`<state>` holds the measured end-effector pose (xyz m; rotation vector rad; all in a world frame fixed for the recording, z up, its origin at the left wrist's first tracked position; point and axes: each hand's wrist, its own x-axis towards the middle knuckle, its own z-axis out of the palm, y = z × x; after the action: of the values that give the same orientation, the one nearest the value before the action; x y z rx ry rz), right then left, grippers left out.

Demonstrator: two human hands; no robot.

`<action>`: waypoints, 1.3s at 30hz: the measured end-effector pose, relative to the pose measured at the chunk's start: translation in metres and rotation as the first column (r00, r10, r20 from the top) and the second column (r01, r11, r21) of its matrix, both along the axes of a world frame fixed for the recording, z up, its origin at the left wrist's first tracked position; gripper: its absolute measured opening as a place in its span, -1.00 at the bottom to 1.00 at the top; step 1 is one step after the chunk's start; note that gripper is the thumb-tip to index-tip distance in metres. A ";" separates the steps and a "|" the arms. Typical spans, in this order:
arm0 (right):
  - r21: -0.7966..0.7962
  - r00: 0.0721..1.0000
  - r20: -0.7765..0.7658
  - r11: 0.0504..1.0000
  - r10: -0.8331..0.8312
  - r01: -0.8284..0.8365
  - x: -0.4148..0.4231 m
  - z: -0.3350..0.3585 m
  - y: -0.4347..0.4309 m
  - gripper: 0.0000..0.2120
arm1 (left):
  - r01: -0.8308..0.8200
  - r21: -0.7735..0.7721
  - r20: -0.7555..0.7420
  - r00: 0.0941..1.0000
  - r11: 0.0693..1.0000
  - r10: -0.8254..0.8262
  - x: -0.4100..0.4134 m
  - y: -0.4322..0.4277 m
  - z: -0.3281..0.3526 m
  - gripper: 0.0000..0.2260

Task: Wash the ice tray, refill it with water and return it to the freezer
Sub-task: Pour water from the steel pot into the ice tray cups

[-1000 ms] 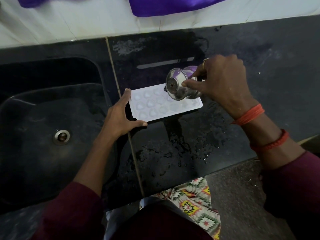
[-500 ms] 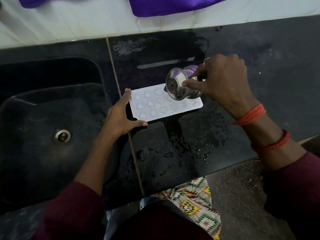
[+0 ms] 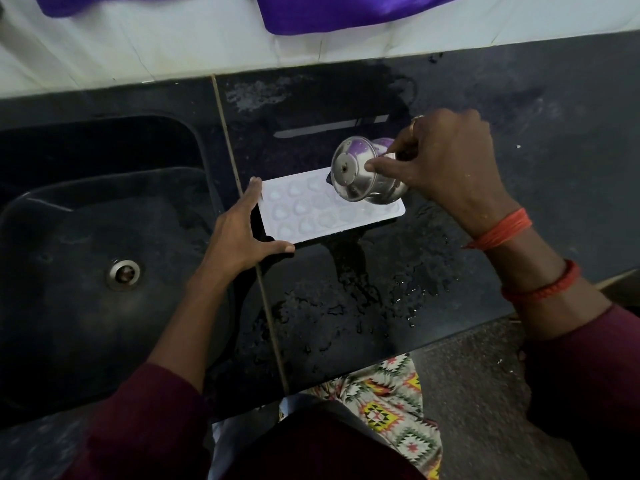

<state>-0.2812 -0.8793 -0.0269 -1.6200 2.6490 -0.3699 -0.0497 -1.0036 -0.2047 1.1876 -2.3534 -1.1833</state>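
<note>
Tipping small round steel pot over white plastic ice tray, right hand gripped it for refilling; open-fingered left hand steadied tray's end.

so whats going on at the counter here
A person is refilling a white ice tray that lies flat on the wet black counter, just right of the sink. Their right hand holds a small steel pot tipped over the tray's right end. Their left hand braces the tray's left corner with straight fingers and thumb. No stream of water can be made out.
</note>
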 end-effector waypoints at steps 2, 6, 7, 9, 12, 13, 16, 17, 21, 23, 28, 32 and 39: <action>-0.030 1.000 0.027 1.000 -0.002 0.003 -0.001 -0.001 0.000 -0.59 | -0.003 -0.004 0.006 1.000 1.000 0.003 0.000 0.000 0.000 0.17; -0.053 0.999 0.051 0.999 -0.004 0.007 -0.002 -0.002 -0.002 -0.58 | -0.004 -0.005 0.007 1.000 1.000 0.004 0.001 0.000 -0.001 0.17; -0.056 0.999 0.054 0.998 -0.006 0.009 -0.003 -0.002 -0.003 -0.58 | -0.001 -0.006 0.007 1.000 1.000 0.002 0.001 0.000 -0.001 0.17; -0.059 0.998 0.058 0.998 -0.005 0.008 -0.004 -0.002 -0.004 -0.57 | 0.002 -0.009 0.007 1.000 1.000 -0.002 0.001 0.000 -0.001 0.16; -0.054 0.998 0.055 0.998 -0.010 0.013 -0.004 -0.003 -0.005 -0.56 | -0.002 -0.008 0.011 1.000 1.000 0.002 0.000 0.000 -0.001 0.16; -0.050 0.999 0.052 0.999 -0.010 0.013 -0.004 -0.003 -0.006 -0.56 | -0.002 -0.005 0.012 1.000 1.000 0.002 0.000 0.000 -0.001 0.16; -0.043 0.999 0.040 0.999 -0.007 0.008 -0.004 -0.004 -0.008 -0.55 | 0.003 0.001 0.011 1.000 1.000 -0.003 0.000 0.000 0.000 0.16; -0.042 0.999 0.032 0.999 -0.007 0.008 -0.004 -0.004 -0.009 -0.55 | 0.004 0.001 0.011 1.000 1.000 -0.004 0.000 0.000 0.000 0.16; -0.010 1.000 -0.002 1.000 -0.001 0.001 -0.004 -0.006 -0.011 -0.53 | 0.003 0.000 0.010 1.000 1.000 -0.003 0.001 0.000 0.000 0.16; 0.008 1.000 -0.012 1.000 0.001 -0.001 -0.004 -0.007 -0.013 -0.53 | 0.004 -0.002 0.007 1.000 1.000 -0.004 0.001 0.000 0.000 0.16; 0.023 1.000 -0.021 1.000 -0.006 0.007 -0.004 -0.007 -0.015 -0.54 | 0.005 -0.006 -0.002 1.000 1.000 -0.005 0.001 0.000 -0.001 0.16; 0.018 1.000 -0.026 1.000 -0.011 0.011 -0.003 -0.005 -0.017 -0.54 | 0.001 -0.008 -0.006 1.000 1.000 -0.001 0.001 0.000 -0.001 0.16; 0.045 0.999 -0.043 0.999 -0.006 0.008 -0.002 -0.005 -0.020 -0.53 | 0.003 -0.004 0.000 1.000 1.000 -0.003 0.001 0.000 0.000 0.16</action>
<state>-0.2835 -0.8997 -0.0323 -1.6245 2.6744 -0.2762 -0.0486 -1.0038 -0.2052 1.1835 -2.3569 -1.1789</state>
